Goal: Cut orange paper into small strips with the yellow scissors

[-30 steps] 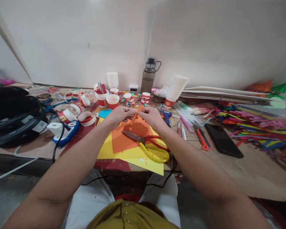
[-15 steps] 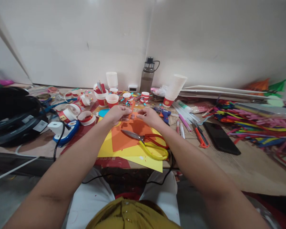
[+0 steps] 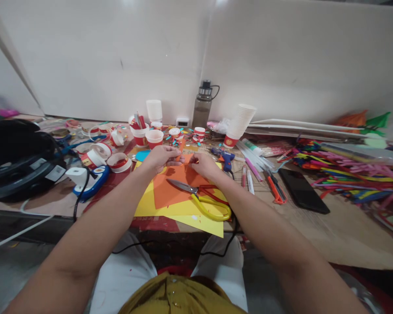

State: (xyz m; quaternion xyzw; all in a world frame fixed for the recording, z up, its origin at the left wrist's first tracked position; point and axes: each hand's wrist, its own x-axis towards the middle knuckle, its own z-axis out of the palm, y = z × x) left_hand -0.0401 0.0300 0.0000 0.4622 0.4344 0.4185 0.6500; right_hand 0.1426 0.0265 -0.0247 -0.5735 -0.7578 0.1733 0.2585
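A small cut piece of orange paper (image 3: 182,146) stands up from the fingertips of my left hand (image 3: 163,158), which pinches it. Just to the right, my right hand (image 3: 203,166) is closed with its fingertips curled in; whatever they hold, if anything, is hidden. Both hands are over an orange sheet (image 3: 165,194) that lies on yellow sheets (image 3: 144,206). Scissors (image 3: 212,211) with one red and one yellow handle rest on the paper below my hands, blades slightly apart.
Paper cups (image 3: 154,138) and cut cup rings (image 3: 119,162) stand to the left. A bottle (image 3: 202,109) and stacked cups (image 3: 240,122) are at the back. Rightward lie a blue glue gun (image 3: 228,161), a cutter (image 3: 275,189), a phone (image 3: 304,190) and colourful pipe cleaners (image 3: 343,174).
My right hand has drawn slightly down and away from the orange piece, its fingers more curled. My left hand keeps its pinch almost in place.
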